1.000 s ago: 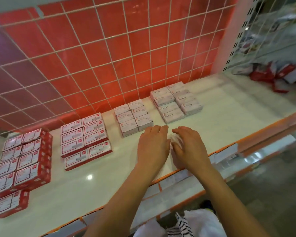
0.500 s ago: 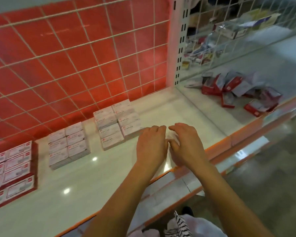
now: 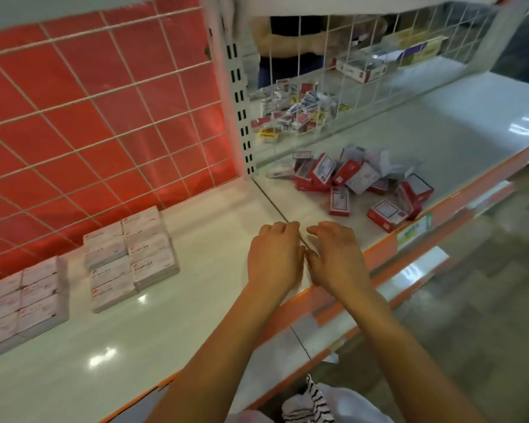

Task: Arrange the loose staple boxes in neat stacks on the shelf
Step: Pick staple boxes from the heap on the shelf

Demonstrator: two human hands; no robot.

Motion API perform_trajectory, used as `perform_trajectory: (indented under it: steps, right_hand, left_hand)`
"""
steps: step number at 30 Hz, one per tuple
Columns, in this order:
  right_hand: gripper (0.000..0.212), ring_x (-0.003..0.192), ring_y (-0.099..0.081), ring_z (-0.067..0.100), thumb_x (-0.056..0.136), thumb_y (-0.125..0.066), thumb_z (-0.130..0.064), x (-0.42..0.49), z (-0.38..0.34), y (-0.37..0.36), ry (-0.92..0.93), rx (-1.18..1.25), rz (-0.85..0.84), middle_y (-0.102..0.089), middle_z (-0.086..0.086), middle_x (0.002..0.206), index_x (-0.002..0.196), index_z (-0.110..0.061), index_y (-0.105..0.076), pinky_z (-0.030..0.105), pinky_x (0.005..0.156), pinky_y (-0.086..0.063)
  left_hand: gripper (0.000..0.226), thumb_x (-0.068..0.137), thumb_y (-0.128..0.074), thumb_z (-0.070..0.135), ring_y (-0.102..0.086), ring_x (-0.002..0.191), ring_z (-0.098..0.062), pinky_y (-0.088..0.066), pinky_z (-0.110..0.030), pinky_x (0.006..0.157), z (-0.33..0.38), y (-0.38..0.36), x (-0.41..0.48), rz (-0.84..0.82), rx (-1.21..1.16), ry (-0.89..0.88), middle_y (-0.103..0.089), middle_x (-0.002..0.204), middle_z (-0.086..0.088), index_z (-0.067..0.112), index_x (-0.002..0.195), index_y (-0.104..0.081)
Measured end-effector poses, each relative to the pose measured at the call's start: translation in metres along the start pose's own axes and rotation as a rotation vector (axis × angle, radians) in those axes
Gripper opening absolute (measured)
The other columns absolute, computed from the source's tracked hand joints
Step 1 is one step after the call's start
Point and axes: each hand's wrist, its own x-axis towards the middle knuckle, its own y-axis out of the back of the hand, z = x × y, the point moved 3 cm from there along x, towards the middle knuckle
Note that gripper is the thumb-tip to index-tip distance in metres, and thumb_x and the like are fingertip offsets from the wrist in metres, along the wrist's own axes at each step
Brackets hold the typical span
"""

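A loose pile of red and white staple boxes [image 3: 361, 181] lies tumbled on the right section of the white shelf [image 3: 214, 209]. Neat stacks of white staple boxes [image 3: 132, 254] stand on the left section, with another stack [image 3: 22, 303] at the far left edge. My left hand [image 3: 274, 257] and my right hand [image 3: 336, 257] sit side by side, palms down, over the shelf seam near the front edge. Their fingers are loosely curled and I see nothing held in them. The pile is a short way beyond and to the right of my right hand.
A white wire grid over a red panel [image 3: 104, 117] backs the left section. A white slotted post [image 3: 235, 87] divides the sections. Behind the right grid lie more small boxes [image 3: 293, 111], and a person [image 3: 287, 41] stands there. An orange strip [image 3: 379, 245] edges the shelf front.
The view has swung right: the neat stacks slid toward the left edge and the loose pile came closer to centre. Both hands kept their side-by-side pose, now farther right along the shelf.
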Motion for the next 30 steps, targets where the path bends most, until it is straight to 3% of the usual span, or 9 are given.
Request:
perform_trajectory:
  steps: [4,9,12,16,19,23,26,28,30]
  right_hand:
    - [0.038,0.094,-0.062,0.037,0.063,-0.075,-0.003,0.010,0.030,0.008,-0.035,-0.028,0.019,-0.068,0.016,0.097,0.101,-0.001,-0.068,0.042,0.087,-0.045]
    - [0.037,0.095,-0.056,0.040,0.070,-0.052,-0.014,0.017,0.064,0.022,-0.144,-0.098,0.126,-0.063,0.020,0.102,0.101,-0.004,-0.068,0.038,0.087,-0.036]
    - [0.031,0.093,-0.056,0.042,0.069,-0.057,-0.010,0.019,0.077,0.038,-0.236,-0.127,0.202,-0.062,0.026,0.101,0.097,0.001,-0.066,0.041,0.084,-0.043]
    - [0.032,0.095,-0.055,0.045,0.072,-0.068,-0.003,0.020,0.088,0.044,-0.327,-0.177,0.201,-0.061,0.029,0.106,0.103,0.006,-0.063,0.045,0.079,-0.046]
    - [0.039,0.099,-0.054,0.045,0.073,-0.070,-0.004,0.023,0.093,0.038,-0.345,-0.196,0.188,-0.060,0.029,0.110,0.110,0.003,-0.061,0.046,0.081,-0.046]
    - [0.034,0.097,-0.054,0.047,0.077,-0.051,-0.005,0.027,0.091,0.037,-0.300,-0.117,0.207,-0.062,0.029,0.108,0.107,0.002,-0.064,0.047,0.082,-0.046]
    - [0.047,0.095,-0.056,0.047,0.080,-0.039,-0.027,0.030,0.084,0.038,-0.219,0.014,0.210,-0.065,0.026,0.104,0.106,0.002,-0.066,0.046,0.080,-0.047]
    - [0.052,0.098,-0.056,0.045,0.080,-0.044,-0.037,0.032,0.081,0.036,-0.193,0.083,0.181,-0.066,0.022,0.105,0.108,0.001,-0.065,0.043,0.082,-0.045]
    - [0.048,0.100,-0.055,0.045,0.076,-0.055,-0.029,0.034,0.080,0.034,-0.195,0.130,0.140,-0.064,0.023,0.108,0.111,0.003,-0.063,0.044,0.084,-0.043]
  left_hand:
    - [0.038,0.088,-0.059,0.027,-0.054,0.108,-0.032,-0.046,-0.039,0.081,0.020,-0.008,0.014,-0.008,-0.024,-0.005,-0.061,0.118,-0.010,0.013,0.124,-0.056]
    - [0.044,0.081,-0.069,0.022,-0.056,0.101,-0.038,-0.048,-0.041,0.077,0.040,-0.019,0.035,0.005,-0.044,-0.075,-0.062,0.111,-0.014,0.007,0.120,-0.058]
    - [0.050,0.089,-0.060,0.026,-0.048,0.117,-0.032,-0.046,-0.040,0.091,0.053,-0.028,0.049,-0.053,-0.040,-0.080,-0.051,0.131,-0.008,0.015,0.135,-0.045]
    - [0.053,0.088,-0.055,0.015,-0.047,0.114,-0.036,-0.048,-0.045,0.087,0.065,-0.039,0.062,-0.060,-0.031,-0.122,-0.044,0.137,-0.010,0.019,0.140,-0.042]
    - [0.053,0.083,-0.056,0.003,-0.048,0.110,-0.039,-0.047,-0.046,0.084,0.066,-0.050,0.067,-0.056,-0.035,-0.162,-0.041,0.142,-0.011,0.017,0.134,-0.050]
    - [0.038,0.079,-0.061,0.002,-0.054,0.092,-0.036,-0.047,-0.040,0.072,0.065,-0.052,0.065,-0.005,-0.019,-0.170,-0.056,0.123,-0.010,0.012,0.116,-0.060]
    - [0.027,0.083,-0.061,0.007,-0.055,0.082,-0.032,-0.047,-0.039,0.065,0.060,-0.047,0.064,0.057,0.010,-0.147,-0.058,0.109,-0.006,0.013,0.109,-0.060]
    - [0.023,0.085,-0.063,0.010,-0.055,0.077,-0.028,-0.044,-0.035,0.060,0.054,-0.044,0.064,0.066,0.036,-0.135,-0.057,0.103,-0.005,0.014,0.107,-0.060]
    - [0.019,0.085,-0.065,0.013,-0.056,0.078,-0.025,-0.042,-0.032,0.060,0.048,-0.041,0.063,0.052,0.038,-0.102,-0.054,0.102,-0.004,0.015,0.102,-0.058]
